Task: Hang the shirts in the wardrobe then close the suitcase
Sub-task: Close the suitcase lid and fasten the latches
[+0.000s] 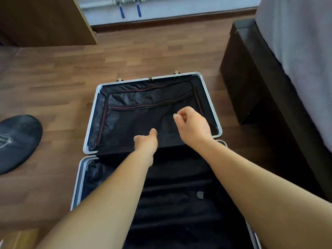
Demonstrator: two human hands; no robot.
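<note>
Left hand (pixel 146 141) over suitcase (pixel 90 123) hinge line, fingers curled down onto folded black garment (pixel 125 150); grip hidden, cannot tell if holding. Right hand (pixel 190 125) above far half of suitcase, fingers loosely curled, thumb and forefinger close, nothing seen between them.

Garment, likely shirt, straddles hinge, dark on dark lining. Suitcase lies open flat on floor, bed (pixel 280 72) to its right, wooden cabinet (pixel 48 20) beyond far left, maybe wardrobe.

Step judged: picking up shirt for hanging; closing not yet due. Next: secure both hands on fabric, lift clear.

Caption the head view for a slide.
Both hands, left and right, reach over a dark folded garment in the open suitcase.
</note>
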